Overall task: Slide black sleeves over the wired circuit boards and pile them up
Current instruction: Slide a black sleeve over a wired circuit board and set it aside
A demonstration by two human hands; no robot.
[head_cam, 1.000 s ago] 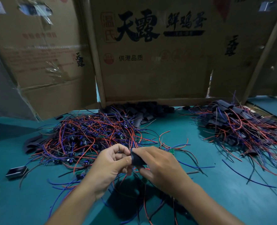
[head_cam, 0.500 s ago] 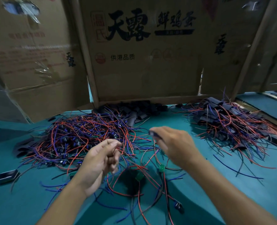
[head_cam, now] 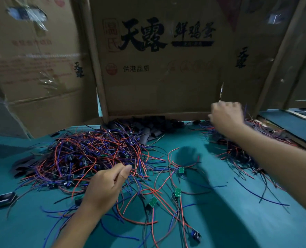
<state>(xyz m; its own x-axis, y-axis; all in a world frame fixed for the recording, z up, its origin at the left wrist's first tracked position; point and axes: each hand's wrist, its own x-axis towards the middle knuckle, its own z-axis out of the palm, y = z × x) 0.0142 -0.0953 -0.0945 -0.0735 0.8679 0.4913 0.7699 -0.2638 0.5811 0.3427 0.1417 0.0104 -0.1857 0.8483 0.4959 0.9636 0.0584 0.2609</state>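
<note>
Boards (head_cam: 177, 192) lie loose on table (head_cam: 220, 221) by left hand (head_cam: 105, 187), fingers curled, seemingly empty. Right hand (head_cam: 226, 116) blurred over pile (head_cam: 238, 151); grip unreadable. Light, floppy leads snag; pinch board edges.

Table top (head_cam: 211, 221) is a flat teal green, darker where shadows fall. The big wire tangle (head_cam: 87, 158) at about 9 o'clock is orange-red and blue-purple mixed, with some thin black strands. Little circuit boards (head_cam: 177, 192) near 6 o'clock are bright green with pale dots. Sleeves (head_cam: 148, 127) at 12 o'clock are matte black, a few looking greyish. Pile at 2 o'clock (head_cam: 238, 151) seems the same red, blue and black, but it's blurry. Cardboard wall (head_cam: 157, 86) is plain brown with bold black characters and a red round stamp.
</note>
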